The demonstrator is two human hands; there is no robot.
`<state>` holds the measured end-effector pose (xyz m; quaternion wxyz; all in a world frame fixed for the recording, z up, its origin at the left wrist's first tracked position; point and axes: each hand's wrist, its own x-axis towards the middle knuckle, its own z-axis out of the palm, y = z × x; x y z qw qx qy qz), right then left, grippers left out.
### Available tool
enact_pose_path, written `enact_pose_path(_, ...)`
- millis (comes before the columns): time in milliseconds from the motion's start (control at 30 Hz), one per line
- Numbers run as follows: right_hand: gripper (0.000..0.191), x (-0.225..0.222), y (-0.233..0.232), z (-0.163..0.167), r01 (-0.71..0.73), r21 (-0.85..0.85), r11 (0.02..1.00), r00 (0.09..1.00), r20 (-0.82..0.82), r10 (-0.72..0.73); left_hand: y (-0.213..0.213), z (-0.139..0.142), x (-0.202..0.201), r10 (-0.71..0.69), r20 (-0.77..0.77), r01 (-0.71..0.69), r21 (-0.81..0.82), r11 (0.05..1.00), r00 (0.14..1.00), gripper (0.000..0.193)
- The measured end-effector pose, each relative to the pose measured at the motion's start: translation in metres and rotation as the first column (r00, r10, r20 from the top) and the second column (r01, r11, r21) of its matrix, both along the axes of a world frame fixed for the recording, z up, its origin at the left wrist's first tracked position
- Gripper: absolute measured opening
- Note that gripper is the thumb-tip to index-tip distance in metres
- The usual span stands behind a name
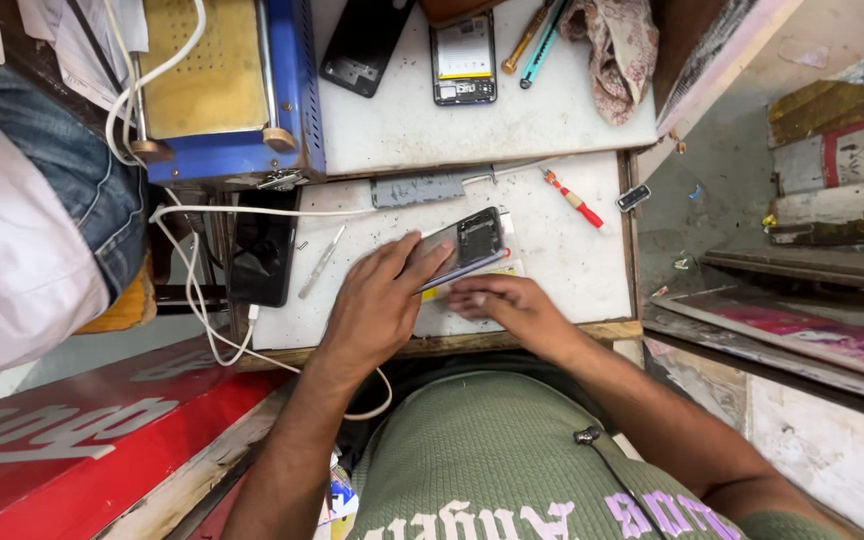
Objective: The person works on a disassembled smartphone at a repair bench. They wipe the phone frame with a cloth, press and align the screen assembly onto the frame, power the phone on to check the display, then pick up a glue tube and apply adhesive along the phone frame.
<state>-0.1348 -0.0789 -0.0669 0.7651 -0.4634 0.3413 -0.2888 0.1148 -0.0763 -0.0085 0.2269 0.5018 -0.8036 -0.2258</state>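
Hands [377, 300] [507, 305] on opened phone [467, 245], prob. gripped.

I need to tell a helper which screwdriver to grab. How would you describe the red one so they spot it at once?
Start at the white worktop, the nearer slab where both hands work. Look toward its far right corner, beyond the opened phone under the left hand. The small red-handled screwdriver lies there alone, slanted; the orange and teal tools lie on the farther slab.

The counter [572, 270] is white. The opened phone [467, 245] shows a dark inside and a bluish edge, over a yellow slip [452, 290]. The screwdriver [572, 200] is red and white, the machine [222, 90] blue with a tan top (upper left), the shirt [492, 450] ribbed green.
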Motion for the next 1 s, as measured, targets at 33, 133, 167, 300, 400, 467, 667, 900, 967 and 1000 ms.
enact_pose_path(33,0.033,-0.013,0.002,0.005,0.068,-0.094,0.993,0.991,-0.111,-0.079,-0.002,-0.002,-0.004,-0.005,0.115,0.011,-0.044,0.999,0.993,0.058)
enact_pose_path(133,0.028,-0.060,-0.001,0.021,0.200,-0.484,0.852,0.797,-0.426,-0.429,-0.010,-0.015,-0.021,0.008,0.392,0.050,-0.135,0.990,0.920,0.057)
enact_pose_path(167,0.027,-0.075,-0.007,0.025,0.189,-0.647,0.738,0.632,-0.495,-0.596,-0.011,-0.019,-0.025,0.003,0.448,0.061,-0.129,0.990,0.894,0.059)
enact_pose_path(300,0.033,-0.119,-0.037,0.035,0.023,-0.875,0.484,0.352,-0.446,-0.823,-0.008,-0.026,-0.023,-0.045,0.323,0.052,-0.015,0.999,0.946,0.062)
enact_pose_path(400,0.046,-0.128,-0.058,0.039,-0.247,-0.826,0.506,0.315,-0.563,-0.764,-0.007,-0.026,-0.020,-0.039,0.358,0.051,-0.023,0.998,0.933,0.065)
enact_pose_path(467,0.042,-0.128,-0.067,0.043,-0.298,-0.783,0.546,0.274,-0.618,-0.737,-0.005,-0.026,-0.021,-0.027,0.360,0.047,-0.048,0.998,0.933,0.065)
enact_pose_path(667,0.031,-0.130,-0.075,0.047,-0.295,-0.680,0.671,0.210,-0.732,-0.649,0.018,-0.032,-0.032,0.035,0.314,-0.018,-0.057,0.998,0.949,0.071)
enact_pose_path(900,0.020,-0.136,-0.067,0.041,-0.179,-0.678,0.713,0.148,-0.735,-0.662,0.028,-0.036,-0.036,0.091,0.259,-0.058,-0.135,0.989,0.962,0.072)
enact_pose_path(967,0.019,-0.136,-0.061,0.037,-0.018,-0.736,0.677,0.234,-0.662,-0.712,0.026,-0.036,-0.036,0.092,0.261,-0.068,-0.100,0.993,0.961,0.071)
enact_pose_path(1000,0.019,-0.135,-0.055,0.036,0.068,-0.753,0.654,0.269,-0.618,-0.739,0.026,-0.035,-0.036,0.090,0.262,-0.070,-0.084,0.994,0.961,0.070)
